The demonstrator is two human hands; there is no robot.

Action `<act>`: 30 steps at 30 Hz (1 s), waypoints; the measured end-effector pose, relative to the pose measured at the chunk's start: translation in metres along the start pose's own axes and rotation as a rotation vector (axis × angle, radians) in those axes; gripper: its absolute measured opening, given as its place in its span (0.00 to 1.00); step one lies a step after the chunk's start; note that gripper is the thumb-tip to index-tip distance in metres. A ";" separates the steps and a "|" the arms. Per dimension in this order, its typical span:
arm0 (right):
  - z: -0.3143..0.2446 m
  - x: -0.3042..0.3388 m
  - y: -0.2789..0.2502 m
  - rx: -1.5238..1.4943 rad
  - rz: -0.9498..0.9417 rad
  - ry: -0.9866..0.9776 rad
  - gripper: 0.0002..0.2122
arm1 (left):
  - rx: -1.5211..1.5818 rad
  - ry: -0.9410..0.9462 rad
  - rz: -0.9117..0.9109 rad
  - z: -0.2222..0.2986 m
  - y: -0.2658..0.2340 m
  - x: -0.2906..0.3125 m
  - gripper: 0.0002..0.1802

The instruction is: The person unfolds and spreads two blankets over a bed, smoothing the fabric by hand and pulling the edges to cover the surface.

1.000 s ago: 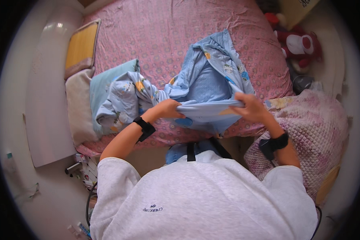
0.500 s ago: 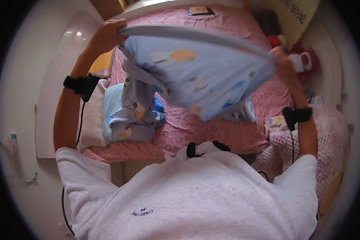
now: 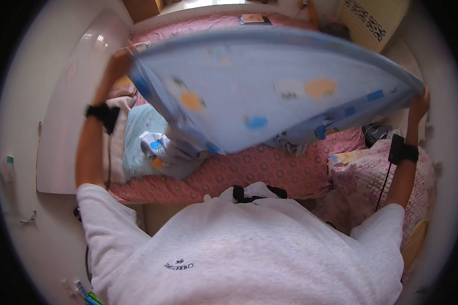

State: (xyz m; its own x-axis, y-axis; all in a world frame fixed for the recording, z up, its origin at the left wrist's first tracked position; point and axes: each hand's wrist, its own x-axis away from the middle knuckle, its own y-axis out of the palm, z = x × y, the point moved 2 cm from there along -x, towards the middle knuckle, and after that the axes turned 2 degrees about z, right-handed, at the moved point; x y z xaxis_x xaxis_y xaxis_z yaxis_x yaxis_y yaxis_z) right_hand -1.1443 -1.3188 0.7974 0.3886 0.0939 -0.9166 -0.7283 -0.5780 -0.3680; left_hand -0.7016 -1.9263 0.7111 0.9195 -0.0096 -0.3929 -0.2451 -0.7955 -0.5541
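Note:
A light blue sheet printed with orange and blue fruit shapes is stretched in the air over the bed. My left hand is closed on its upper left corner, blurred by motion. At the far right, my right hand grips the opposite corner. The top edge bows upward between my hands, and the lower part hangs in folds. At the left, a bunched part of the same fabric rests against a light blue pillow. Both arms are raised and spread wide.
Pink patterned bedding covers the bed. A beige pillow lies beside the white headboard at left. A quilted pink-and-white blanket is heaped at the right. Flat book-like items lie at the far edge.
My hands have moved apart, the right one outward and down, the left one outward and down. The sheet has spread much wider and tauter, covering the red plush toy at right.

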 end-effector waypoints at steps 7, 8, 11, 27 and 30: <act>-0.011 0.103 0.041 -0.261 -0.375 0.178 0.14 | 0.767 -0.516 0.167 -0.064 -0.088 0.010 0.12; -0.013 0.143 0.042 -0.259 -0.595 0.185 0.15 | 0.841 -0.487 -0.004 -0.023 -0.066 0.027 0.14; -0.032 0.287 0.022 -0.254 -1.430 0.245 0.17 | 1.072 -0.325 -0.827 0.112 -0.047 0.121 0.18; -0.007 0.474 0.094 -0.142 -1.952 0.269 0.13 | 1.100 0.513 -1.729 0.278 0.081 0.298 0.21; -0.024 0.258 0.240 -0.135 -1.264 -0.058 0.12 | 0.702 0.021 -1.008 0.098 0.148 0.063 0.21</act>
State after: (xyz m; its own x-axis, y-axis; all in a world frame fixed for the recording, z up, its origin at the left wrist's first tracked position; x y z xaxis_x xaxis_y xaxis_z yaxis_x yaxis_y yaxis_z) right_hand -1.2055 -1.4524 0.4766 0.7396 0.6709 0.0532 0.1946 -0.1374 -0.9712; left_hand -0.7101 -1.9854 0.5327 0.7969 0.4054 0.4480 0.4717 0.0459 -0.8806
